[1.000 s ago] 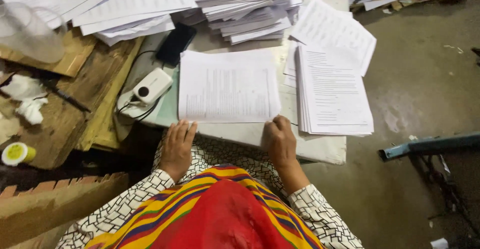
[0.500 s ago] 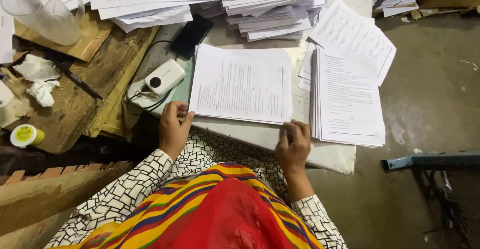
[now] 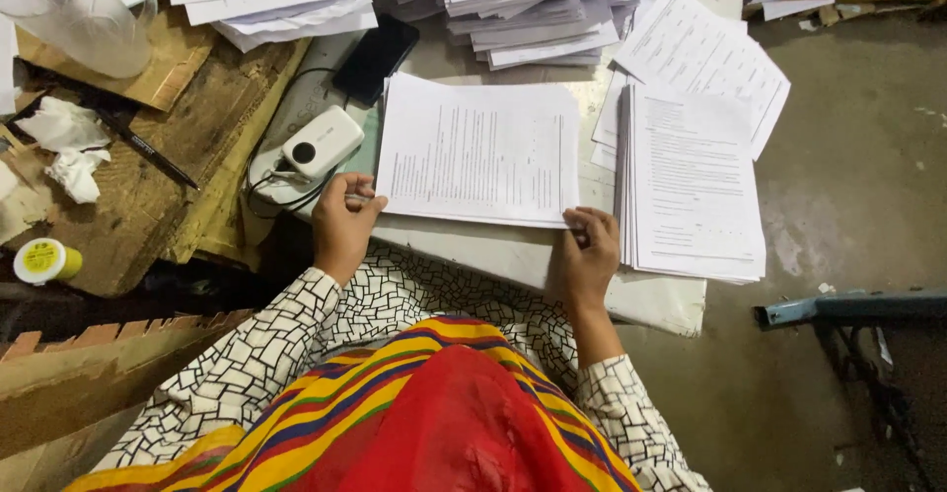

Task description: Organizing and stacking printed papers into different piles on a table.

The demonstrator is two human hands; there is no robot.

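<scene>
While both hands rest at the near edge of the middle paper stack, everything below is placed against that stack, going left to right.

Yellow-capped jar: far left of the stack, at the edge of the worn cardboard.
Crumpled tissue: far left of the stack, on the cardboard.
Plastic jug: up and far left of the stack, clear, upright.
Pen: left of the stack, dark, lying slantwise on the cardboard.
White device: just left of the stack, with a dark round spot and a cable looped below it.
Left hand: at the stack's near left corner, fingers curled, touching the paper's edge; whether it pinches a sheet I cannot tell.
Phone: black, just beyond the stack's far left corner.
Middle paper stack: printed sheets lying flat on the grey table, in front of the person.
Right hand: at the stack's near right corner, fingertips pressing on the sheet's corner, not clenched.
Right pile: just right of the stack, printed sheets, thicker.
Far piles: beyond the stack, many fanned bundles.
Blue bar: well right of the stack, down by the floor.
</scene>
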